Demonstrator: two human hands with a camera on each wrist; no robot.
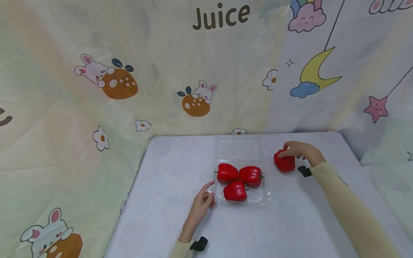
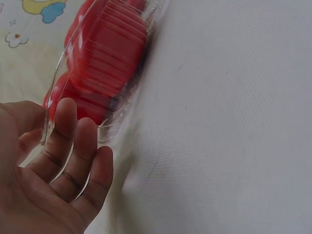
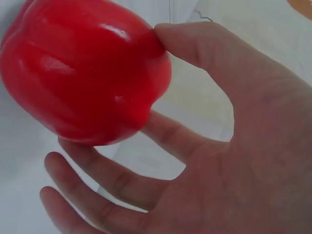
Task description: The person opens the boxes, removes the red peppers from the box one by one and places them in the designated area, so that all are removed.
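A clear plastic clamshell box [image 1: 258,195] lies with its lid [image 1: 238,150] folded back, away from the person. Three glossy red bell peppers [image 1: 235,191] with green stems sit inside its base. The left hand [image 1: 202,204] is at the box's left edge; in the left wrist view, its fingers [image 2: 66,114] curl by the rim, which the thumb side meets. To the right of the box, the right hand [image 1: 300,150] grips another red bell pepper [image 1: 284,163]. Close up, the right wrist view has this pepper [image 3: 87,73] between the thumb and fingers.
A white cloth-covered table [image 1: 161,168] carries everything. Behind and beside it hangs a printed fabric backdrop [image 1: 155,43] with cartoon rabbits, flowers and a moon. Black wrist cameras [image 1: 199,244] are strapped near both hands, under pale yellow sleeves [image 1: 351,208].
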